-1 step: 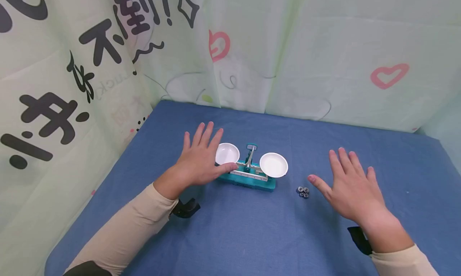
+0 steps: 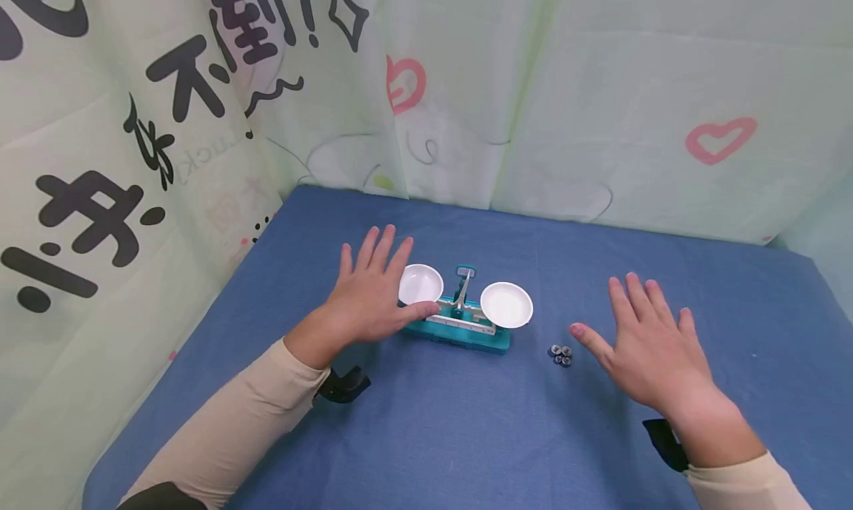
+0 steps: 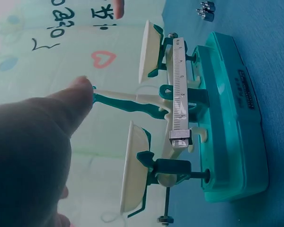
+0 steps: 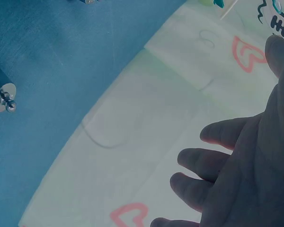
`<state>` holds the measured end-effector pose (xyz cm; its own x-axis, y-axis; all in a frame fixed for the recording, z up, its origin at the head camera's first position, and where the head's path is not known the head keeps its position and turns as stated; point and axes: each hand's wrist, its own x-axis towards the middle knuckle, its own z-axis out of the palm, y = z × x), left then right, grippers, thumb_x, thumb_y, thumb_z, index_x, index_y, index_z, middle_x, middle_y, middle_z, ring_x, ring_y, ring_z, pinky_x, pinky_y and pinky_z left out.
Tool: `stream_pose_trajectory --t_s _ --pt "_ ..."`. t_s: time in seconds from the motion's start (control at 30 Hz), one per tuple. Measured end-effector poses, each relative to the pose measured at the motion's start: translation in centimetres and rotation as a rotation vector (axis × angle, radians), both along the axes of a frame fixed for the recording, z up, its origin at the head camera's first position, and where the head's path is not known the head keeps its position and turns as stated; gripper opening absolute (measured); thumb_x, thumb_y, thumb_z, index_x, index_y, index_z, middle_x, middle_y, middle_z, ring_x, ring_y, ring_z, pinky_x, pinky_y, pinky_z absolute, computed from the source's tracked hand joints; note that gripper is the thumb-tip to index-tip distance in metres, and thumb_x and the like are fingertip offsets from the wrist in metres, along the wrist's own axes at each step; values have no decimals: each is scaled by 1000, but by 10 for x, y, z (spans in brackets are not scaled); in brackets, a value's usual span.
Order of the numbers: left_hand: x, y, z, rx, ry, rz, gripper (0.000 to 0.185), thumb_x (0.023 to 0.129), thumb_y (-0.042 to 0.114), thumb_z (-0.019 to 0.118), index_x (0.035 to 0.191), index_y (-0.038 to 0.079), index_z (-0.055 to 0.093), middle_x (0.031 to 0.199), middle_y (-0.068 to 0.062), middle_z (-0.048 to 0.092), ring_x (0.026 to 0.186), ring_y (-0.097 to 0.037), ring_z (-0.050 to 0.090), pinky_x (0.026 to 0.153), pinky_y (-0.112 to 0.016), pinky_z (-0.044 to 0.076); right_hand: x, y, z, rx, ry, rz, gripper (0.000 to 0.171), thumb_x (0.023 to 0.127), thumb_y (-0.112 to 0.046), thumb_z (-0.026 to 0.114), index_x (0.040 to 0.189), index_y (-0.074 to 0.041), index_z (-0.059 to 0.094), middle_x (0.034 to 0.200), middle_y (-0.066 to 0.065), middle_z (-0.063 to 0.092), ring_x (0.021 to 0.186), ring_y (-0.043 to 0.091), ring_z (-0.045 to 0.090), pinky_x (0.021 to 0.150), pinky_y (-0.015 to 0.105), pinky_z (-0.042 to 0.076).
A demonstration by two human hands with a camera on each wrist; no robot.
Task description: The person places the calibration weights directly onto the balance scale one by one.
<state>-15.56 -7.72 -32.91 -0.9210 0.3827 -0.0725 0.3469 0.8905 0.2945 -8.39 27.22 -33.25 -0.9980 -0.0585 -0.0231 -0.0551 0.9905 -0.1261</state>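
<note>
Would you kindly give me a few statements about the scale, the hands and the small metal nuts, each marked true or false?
1. Both white pans of the teal balance scale hold nothing. True.
2. The metal nuts lie on the right pan. False: they sit on the blue cloth, to the right of the scale.
3. The left hand has its fingers spread flat beside the left pan. True.
4. The right hand pinches one of the nuts. False: it is open, its thumb near the nuts but holding none.
5. The backdrop shows pink hearts. True.
</note>
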Motion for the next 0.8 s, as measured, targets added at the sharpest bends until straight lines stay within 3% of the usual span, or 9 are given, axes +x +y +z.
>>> stream_pose_trajectory --t_s 0.1,0.2,0.33,0.47,0.57,0.67,0.8 --pt "-1 -1 -2 36 5 -12 103 89 67 62 161 11 14 167 -14 1 152 -32 -4 116 -61 -1 0 0 -1 -3 -6 -2 99 97 -68 43 153 12 21 156 37 13 144 54 7 106 75 6" --pt "-3 -7 -9 133 5 -21 106 85 56 74 160 8 16 166 -16 7 151 -35 5 117 -59 8 1 0 -3 -15 -3 -7 100 96 -68 45 153 11 22 156 37 16 144 54 9 106 75 9" --pt "-6 -20 -22 305 -76 17 105 82 34 84 158 3 18 162 -21 17 147 -37 22 114 -55 27 4 -2 -6 -70 59 -19 96 93 -63 58 149 11 32 149 37 31 136 55 27 102 73 24" --pt "-7 -32 -35 452 -244 101 96 84 19 84 156 2 23 156 -22 29 137 -36 42 104 -51 42 8 -4 -13 -169 81 -62 84 90 -49 71 142 11 43 136 36 45 120 54 45 91 68 39" --pt "-8 -36 -47 540 -348 158 84 85 16 82 153 3 33 150 -20 40 130 -35 51 99 -50 47 9 -5 -21 -233 66 -81 72 89 -37 76 136 11 49 129 34 52 112 49 53 86 64 44" --pt "-10 -37 -62 598 -390 190 67 89 15 78 145 3 45 142 -19 50 124 -33 55 96 -48 49 9 -6 -29 -281 48 -71 62 87 -28 78 128 11 54 123 32 57 106 45 58 84 60 48" --pt "-11 -34 -79 652 -374 209 50 91 16 75 136 2 56 132 -18 59 116 -31 59 95 -46 49 9 -6 -40 -319 10 -48 45 87 -19 79 119 8 62 114 26 62 98 38 61 80 55 50"
